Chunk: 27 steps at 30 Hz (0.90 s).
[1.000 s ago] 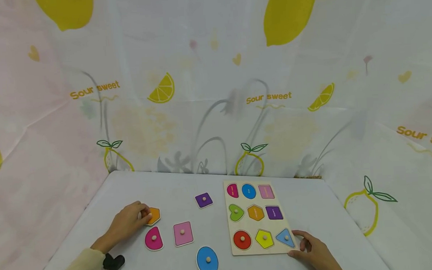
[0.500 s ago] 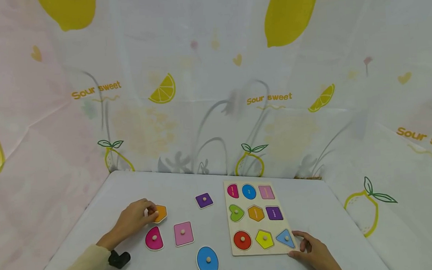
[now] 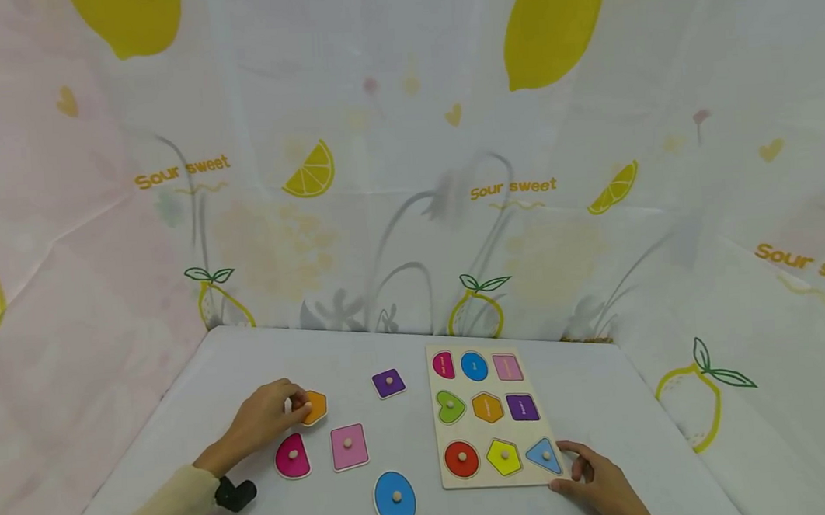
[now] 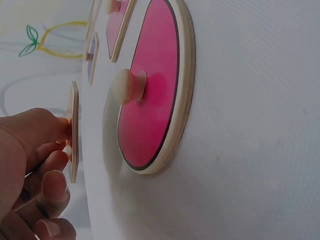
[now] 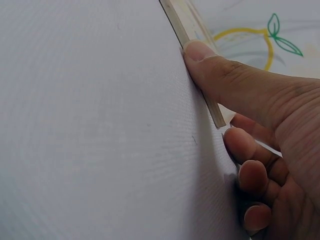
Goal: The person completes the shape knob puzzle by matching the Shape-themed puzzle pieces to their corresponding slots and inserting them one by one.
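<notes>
My left hand [image 3: 265, 417] pinches an orange hexagon piece [image 3: 317, 408] by its knob, which the fingertips hide. Seen edge-on in the left wrist view, that hexagon piece [image 4: 74, 135] looks held off the cloth. At the lower right, my right hand [image 3: 602, 482] grips the near right corner of the wooden puzzle board [image 3: 476, 476], its thumb [image 5: 200, 55] along the near edge. Seated in the board are a green heart [image 3: 451, 405], a red circle [image 3: 458, 465], a yellow pentagon [image 3: 499, 462] and a blue triangle [image 3: 541, 462]. Its hexagon slot [image 3: 487, 407] holds no knobbed piece.
Loose on the white table [image 3: 264, 359] lie a magenta half-round piece [image 3: 293, 464], a pink square [image 3: 353, 457], a blue oval [image 3: 396, 513] and a purple piece [image 3: 384, 385]. A lemon-printed cloth [image 3: 383, 236] walls the table at the back and sides.
My left hand has moved right with the orange hexagon piece, in smaller steps lately. The right hand and the board have stayed in place.
</notes>
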Available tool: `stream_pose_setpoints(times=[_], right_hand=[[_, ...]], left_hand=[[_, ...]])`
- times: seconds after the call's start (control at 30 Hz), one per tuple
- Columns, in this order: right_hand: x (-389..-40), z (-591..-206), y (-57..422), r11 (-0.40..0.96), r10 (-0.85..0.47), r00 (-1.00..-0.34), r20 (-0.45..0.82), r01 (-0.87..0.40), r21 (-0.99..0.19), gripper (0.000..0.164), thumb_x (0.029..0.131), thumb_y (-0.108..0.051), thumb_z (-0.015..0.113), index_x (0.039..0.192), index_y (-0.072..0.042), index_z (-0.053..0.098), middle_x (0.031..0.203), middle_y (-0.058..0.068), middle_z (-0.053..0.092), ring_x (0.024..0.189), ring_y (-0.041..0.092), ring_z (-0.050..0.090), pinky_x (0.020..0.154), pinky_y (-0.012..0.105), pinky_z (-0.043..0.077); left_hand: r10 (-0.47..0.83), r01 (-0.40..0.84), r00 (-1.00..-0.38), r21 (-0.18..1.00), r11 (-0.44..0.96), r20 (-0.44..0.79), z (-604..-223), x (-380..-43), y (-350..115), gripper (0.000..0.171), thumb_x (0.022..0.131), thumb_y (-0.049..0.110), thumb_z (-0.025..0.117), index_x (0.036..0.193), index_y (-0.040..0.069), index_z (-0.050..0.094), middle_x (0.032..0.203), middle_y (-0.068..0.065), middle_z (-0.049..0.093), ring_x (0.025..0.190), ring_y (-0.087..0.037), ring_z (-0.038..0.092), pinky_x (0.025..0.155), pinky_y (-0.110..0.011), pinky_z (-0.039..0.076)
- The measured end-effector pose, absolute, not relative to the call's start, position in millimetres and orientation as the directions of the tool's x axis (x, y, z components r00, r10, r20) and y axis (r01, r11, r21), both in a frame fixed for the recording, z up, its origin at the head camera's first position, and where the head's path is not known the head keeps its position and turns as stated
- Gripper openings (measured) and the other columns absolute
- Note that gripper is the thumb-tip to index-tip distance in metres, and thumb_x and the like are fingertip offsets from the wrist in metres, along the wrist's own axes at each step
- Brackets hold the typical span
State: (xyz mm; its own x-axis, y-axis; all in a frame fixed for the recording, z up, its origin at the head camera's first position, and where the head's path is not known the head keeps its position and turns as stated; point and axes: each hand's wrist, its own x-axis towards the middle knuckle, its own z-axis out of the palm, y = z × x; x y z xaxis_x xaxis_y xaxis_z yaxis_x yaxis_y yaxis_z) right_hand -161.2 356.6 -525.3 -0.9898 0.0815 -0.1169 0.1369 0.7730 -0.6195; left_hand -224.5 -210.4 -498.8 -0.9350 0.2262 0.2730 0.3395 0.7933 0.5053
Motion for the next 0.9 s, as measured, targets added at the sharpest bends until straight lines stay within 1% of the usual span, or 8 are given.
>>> stream_pose_setpoints(times=[0.2, 0.6, 0.9], right_hand=[[-161, -525, 354, 0.770, 0.098, -0.988, -0.122, 0.153, -0.619, 0.078, 0.069, -0.042, 0.094, 0.132, -0.006, 0.065, 0.080, 0.000, 0.049, 0.071, 0.017, 0.045, 0.061, 0.028, 0.035], [-161, -524, 352, 0.759, 0.115, -0.983, -0.140, 0.178, -0.626, 0.077, 0.069, -0.040, 0.095, 0.132, -0.006, 0.065, 0.079, 0.002, 0.049, 0.072, 0.018, 0.045, 0.061, 0.028, 0.036], [-160, -522, 353, 0.760, 0.104, -0.985, -0.135, 0.167, -0.628, 0.075, 0.070, -0.037, 0.094, 0.132, -0.007, 0.065, 0.079, 0.001, 0.049, 0.072, 0.018, 0.044, 0.063, 0.030, 0.035]], left_hand=[[0.238, 0.349, -0.932, 0.506, 0.789, 0.272, -499, -227, -204, 0.011, 0.088, 0.020, 0.082, 0.092, 0.012, 0.074, 0.080, 0.010, 0.058, 0.070, -0.009, 0.049, 0.061, -0.025, 0.045], [0.270, 0.385, -0.919, 0.513, 0.767, 0.286, -500, -230, -188, 0.011, 0.088, 0.020, 0.083, 0.089, 0.015, 0.073, 0.080, 0.010, 0.056, 0.070, -0.008, 0.049, 0.060, -0.024, 0.045], [0.324, 0.445, -0.892, 0.486, 0.752, 0.316, -502, -237, -175, 0.012, 0.088, 0.022, 0.083, 0.089, 0.015, 0.073, 0.079, 0.012, 0.056, 0.069, -0.005, 0.048, 0.059, -0.023, 0.045]])
